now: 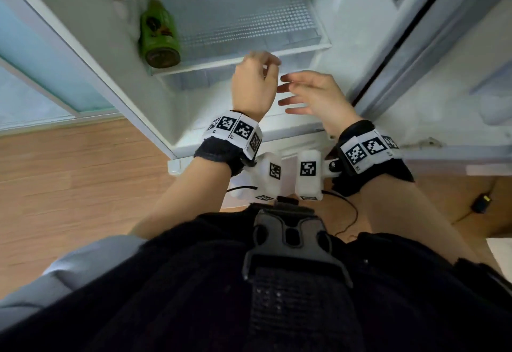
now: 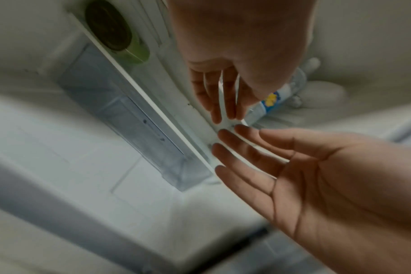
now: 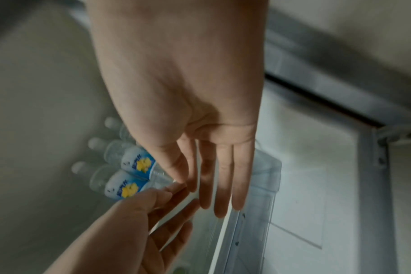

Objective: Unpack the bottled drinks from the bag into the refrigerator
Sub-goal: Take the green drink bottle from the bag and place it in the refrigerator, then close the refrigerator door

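Some of my bottled drinks are already in the refrigerator [image 1: 346,32]: the green bottle [image 1: 159,34] lies on its side at the left end of the glass shelf [image 1: 249,59], its base toward me, and my right wrist view shows clear bottles with blue and yellow labels [image 3: 129,176] lying together on their sides deeper in, white caps pointing away. I can count at least two of them, with a further cap showing behind, but my own hand hides how many there are in all. The bag is not in any of my views, so I cannot tell whether more bottles wait in it; I judge the unpacking to be partly done at least, perhaps nearly done. My left hand [image 1: 255,85] hangs in front of the shelf's front edge with its fingers loosely bent and nothing in them. My right hand [image 1: 313,96] is just beside it, palm turned toward the left one, fingers straight and spread, also holding nothing. The two hands are close together but I see no contact between them. If bottles remain, my next move would be back to the bag. The refrigerator door [image 1: 50,55] stands wide open on my left, above the wooden floor [image 1: 69,171].
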Tool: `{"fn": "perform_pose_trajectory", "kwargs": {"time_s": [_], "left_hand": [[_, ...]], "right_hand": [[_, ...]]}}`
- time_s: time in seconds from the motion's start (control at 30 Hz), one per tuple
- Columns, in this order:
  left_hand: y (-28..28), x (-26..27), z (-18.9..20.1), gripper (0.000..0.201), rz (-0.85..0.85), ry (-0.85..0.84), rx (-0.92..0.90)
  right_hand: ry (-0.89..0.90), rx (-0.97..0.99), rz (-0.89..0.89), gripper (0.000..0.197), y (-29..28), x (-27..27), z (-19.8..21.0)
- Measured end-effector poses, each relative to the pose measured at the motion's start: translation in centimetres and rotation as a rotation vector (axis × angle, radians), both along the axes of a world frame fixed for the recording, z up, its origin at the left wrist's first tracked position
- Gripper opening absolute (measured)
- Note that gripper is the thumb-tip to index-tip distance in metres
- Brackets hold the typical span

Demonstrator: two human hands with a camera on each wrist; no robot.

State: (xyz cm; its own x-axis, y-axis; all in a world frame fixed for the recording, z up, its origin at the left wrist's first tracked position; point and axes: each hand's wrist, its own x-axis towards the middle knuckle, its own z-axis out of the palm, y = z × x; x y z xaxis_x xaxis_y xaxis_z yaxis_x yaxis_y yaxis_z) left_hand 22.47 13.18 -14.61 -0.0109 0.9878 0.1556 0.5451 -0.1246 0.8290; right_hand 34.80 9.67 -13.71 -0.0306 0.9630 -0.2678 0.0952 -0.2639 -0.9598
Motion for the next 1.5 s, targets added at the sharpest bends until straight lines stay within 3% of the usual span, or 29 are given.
{"fn": "perform_pose_trajectory", "kwargs": {"time_s": [0.1, 0.3, 0.5, 0.67, 0.9, 1.17, 1.37, 1.5], "left_hand": [[-4.9, 4.6, 0.6, 0.035, -0.116, -0.161, 0.012], [-14.0, 14.0, 0.3, 0.033, -0.334, -0.221, -0.033], [-20.8, 23.8, 0.6, 0.026, -0.601, -0.138, -0.012], [-23.8, 31.8, 0.8, 0.021, -0.728, -0.096, 0.082], [-23.0, 43.0, 2.9, 0.022, -0.817, -0.162, 0.292], [-18.2, 52.9, 6.2, 0.027, -0.81, -0.062, 0.522], [-17.1, 56.9, 6.7, 0.026, -0.697, 0.048, 0.636], [-16.9, 58.3, 6.9, 0.028, -0.522, 0.144, 0.639]], "right_hand": [[-0.024, 0.032, -0.045, 0.022, -5.6, 4.1, 0.6], [-0.026, 0.036, -0.223, 0.023, -17.4, 11.8, 1.3], [-0.099, 0.082, -0.522, 0.024, -27.1, 20.6, 1.2], [-0.182, 0.147, -0.829, 0.02, -32.0, 26.9, 0.9], [-0.246, 0.179, -0.986, 0.019, -32.3, 36.8, 1.2], [-0.219, 0.187, -0.996, 0.018, -28.1, 46.0, 2.2], [-0.212, 0.181, -0.947, 0.017, -25.3, 50.9, 2.3], [-0.236, 0.213, -0.825, 0.019, -23.6, 53.7, 2.4]]}}
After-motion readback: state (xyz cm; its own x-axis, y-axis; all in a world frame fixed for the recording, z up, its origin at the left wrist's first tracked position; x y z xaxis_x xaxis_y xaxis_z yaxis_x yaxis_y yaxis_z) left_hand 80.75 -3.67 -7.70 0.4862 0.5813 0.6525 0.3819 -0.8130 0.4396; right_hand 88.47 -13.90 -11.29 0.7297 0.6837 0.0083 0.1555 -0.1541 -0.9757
